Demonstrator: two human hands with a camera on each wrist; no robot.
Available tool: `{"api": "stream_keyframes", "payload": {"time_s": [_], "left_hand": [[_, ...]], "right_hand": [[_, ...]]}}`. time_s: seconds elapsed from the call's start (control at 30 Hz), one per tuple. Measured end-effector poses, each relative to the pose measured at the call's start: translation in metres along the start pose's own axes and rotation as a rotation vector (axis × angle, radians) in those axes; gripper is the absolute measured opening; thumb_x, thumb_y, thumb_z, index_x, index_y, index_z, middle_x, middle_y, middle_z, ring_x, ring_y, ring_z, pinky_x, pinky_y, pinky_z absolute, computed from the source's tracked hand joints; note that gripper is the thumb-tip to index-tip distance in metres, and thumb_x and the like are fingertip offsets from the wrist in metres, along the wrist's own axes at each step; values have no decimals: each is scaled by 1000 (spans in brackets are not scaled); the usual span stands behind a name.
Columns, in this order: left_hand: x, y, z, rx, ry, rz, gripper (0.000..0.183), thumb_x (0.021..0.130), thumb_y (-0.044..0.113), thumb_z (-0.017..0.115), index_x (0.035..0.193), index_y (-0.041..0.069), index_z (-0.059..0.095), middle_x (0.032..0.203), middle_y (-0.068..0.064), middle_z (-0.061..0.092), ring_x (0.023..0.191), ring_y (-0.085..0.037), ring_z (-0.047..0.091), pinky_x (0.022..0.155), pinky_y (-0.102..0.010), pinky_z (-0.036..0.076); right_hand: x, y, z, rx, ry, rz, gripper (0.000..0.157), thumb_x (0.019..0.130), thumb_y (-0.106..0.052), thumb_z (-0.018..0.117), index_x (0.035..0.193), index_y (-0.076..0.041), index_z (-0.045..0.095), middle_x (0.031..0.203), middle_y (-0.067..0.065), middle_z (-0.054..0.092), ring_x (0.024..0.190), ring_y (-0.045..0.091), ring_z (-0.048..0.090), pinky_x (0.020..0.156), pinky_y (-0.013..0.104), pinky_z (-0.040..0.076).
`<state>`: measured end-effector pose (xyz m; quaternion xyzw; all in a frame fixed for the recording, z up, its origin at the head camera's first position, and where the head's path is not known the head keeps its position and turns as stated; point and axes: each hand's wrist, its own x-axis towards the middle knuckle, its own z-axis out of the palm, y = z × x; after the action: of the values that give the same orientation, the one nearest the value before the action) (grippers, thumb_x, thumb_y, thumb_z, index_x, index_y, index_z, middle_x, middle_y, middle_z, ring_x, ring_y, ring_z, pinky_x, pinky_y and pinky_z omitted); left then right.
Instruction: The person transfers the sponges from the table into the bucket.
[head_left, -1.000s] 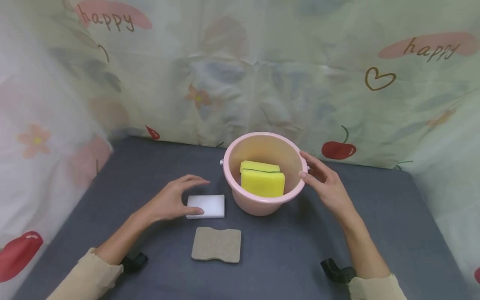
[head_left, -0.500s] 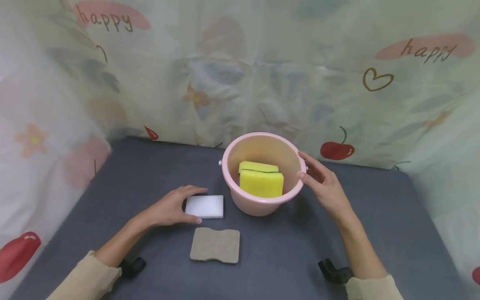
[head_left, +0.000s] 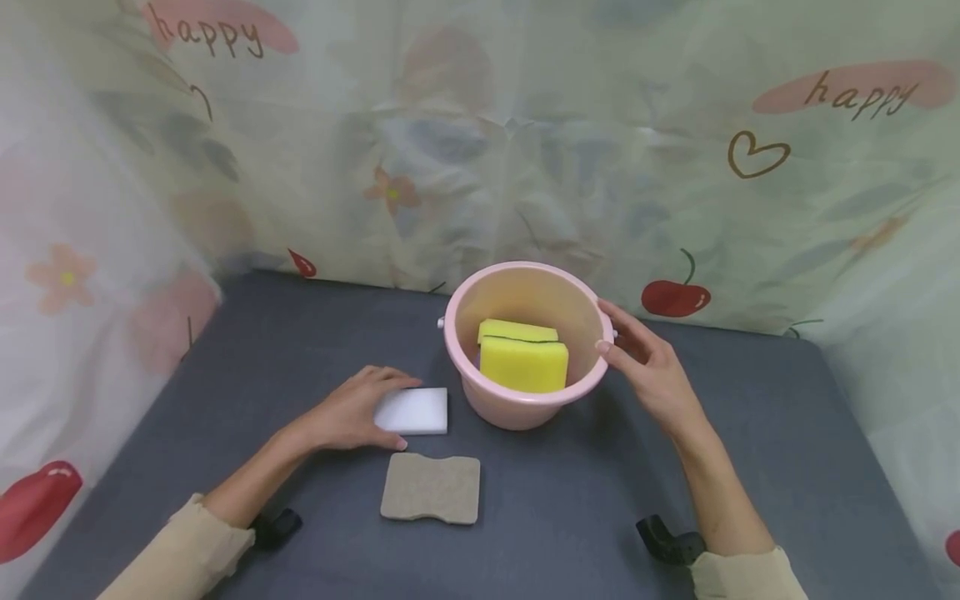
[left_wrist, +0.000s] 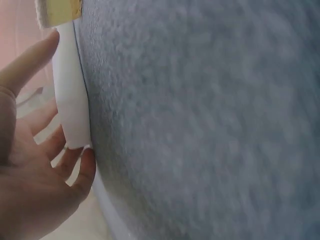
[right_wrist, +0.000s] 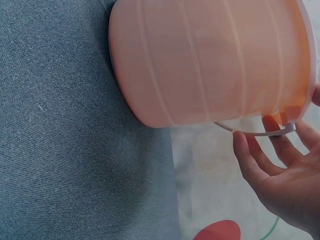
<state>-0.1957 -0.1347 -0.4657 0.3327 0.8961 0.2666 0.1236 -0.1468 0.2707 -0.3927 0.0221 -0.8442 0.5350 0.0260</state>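
**Left hand (head_left: 358,410) about flat white rectangular block (head_left: 420,411); right hand (head_left: 656,375) on round pink plastic bucket (head_left: 517,410)**

Left thumb and fingers wide apart, straddling the block; contact cannot be told. Block lies flat on dark grey tabletop (head_left: 562,517), just left of bucket. Right hand holds bucket rim, fingers bent near its thin handle (right_wrist: 260,133). Two yellow sponges (head_left: 523,367) sit inside. Notched grey-beige pad (head_left: 431,490) lies nearer the person.

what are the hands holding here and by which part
The right hand holds the round pink plastic bucket by the rim's right side. The left hand spans the white rectangular sponge; whether it grips it is unclear.
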Motion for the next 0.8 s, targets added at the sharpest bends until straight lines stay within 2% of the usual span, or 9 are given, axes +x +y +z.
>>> {"api": "stream_keyframes", "payload": {"time_s": [0.17,0.47,0.6,0.8], "left_hand": [[1,0,3,16,21,-7,82,69,39,91,140,16,58,135,-7,55,123,-31,45,92,-51,42],[4,4,2,59,27,-21,72,72,35,90,136,17,62,131,-9,57,121,-31,47,95,-52,43],[5,3,-2,51,31,-4,69,74,35,88,135,16,62,128,-9,61,117,-30,51,93,-48,45],[4,2,-11,6,59,9,66,78,35,85,136,16,61,117,-3,64,98,-18,57,81,-36,47]], "right_hand": [[0,-2,1,3,-4,3,57,99,-28,62,152,-30,42,154,0,41,138,28,43,104,50,42],[-1,-1,2,1,-14,13,58,99,-28,63,153,-30,41,154,-1,41,137,28,44,104,49,42],[-1,-1,2,2,-8,17,58,99,-28,63,153,-30,41,154,-1,41,138,28,44,104,50,43],[-1,-4,0,6,-10,17,58,99,-29,63,152,-31,41,154,-2,41,136,27,45,103,49,43]]}}
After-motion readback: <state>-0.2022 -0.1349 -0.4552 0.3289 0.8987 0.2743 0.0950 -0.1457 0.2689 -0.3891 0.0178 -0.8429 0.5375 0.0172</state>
